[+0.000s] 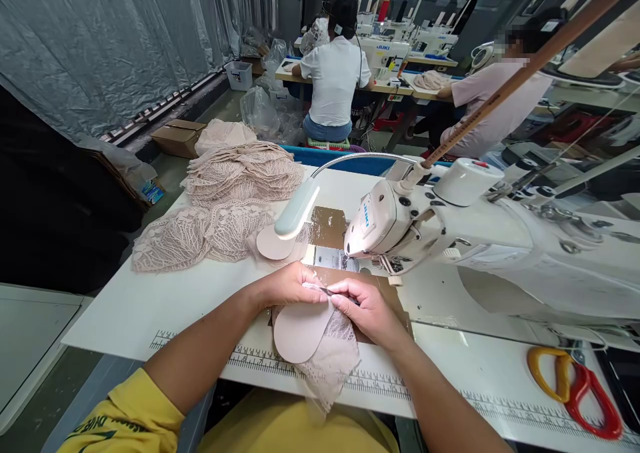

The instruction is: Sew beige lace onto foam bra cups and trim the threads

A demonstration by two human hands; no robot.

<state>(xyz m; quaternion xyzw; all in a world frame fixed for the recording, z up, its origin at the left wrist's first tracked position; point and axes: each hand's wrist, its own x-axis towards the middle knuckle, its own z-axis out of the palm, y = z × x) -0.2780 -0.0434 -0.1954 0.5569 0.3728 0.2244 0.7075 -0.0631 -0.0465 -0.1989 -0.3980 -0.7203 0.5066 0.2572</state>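
In front of the sewing machine's needle area, my left hand (300, 285) pinches the upper edge of a pale pink lace piece (343, 353). A smooth rounded pad (303, 333) lies against this lace, and both hang down over the table's front edge. My right hand (365, 304) is closed around a small, dark, slim tool (353, 299), its tip meeting the fabric at my left fingertips. The tool's exact kind is mostly hidden by my fingers. Just behind my hands stands the white sewing machine (380, 223).
Stacked lace pieces (245, 173) lie on the table's left, near another rounded pad (275, 243) under a lamp (297, 206). Scissors with orange and red handles (575, 389) rest at the right. A printed ruler (260, 359) runs along the front edge. Two people sit at machines beyond.
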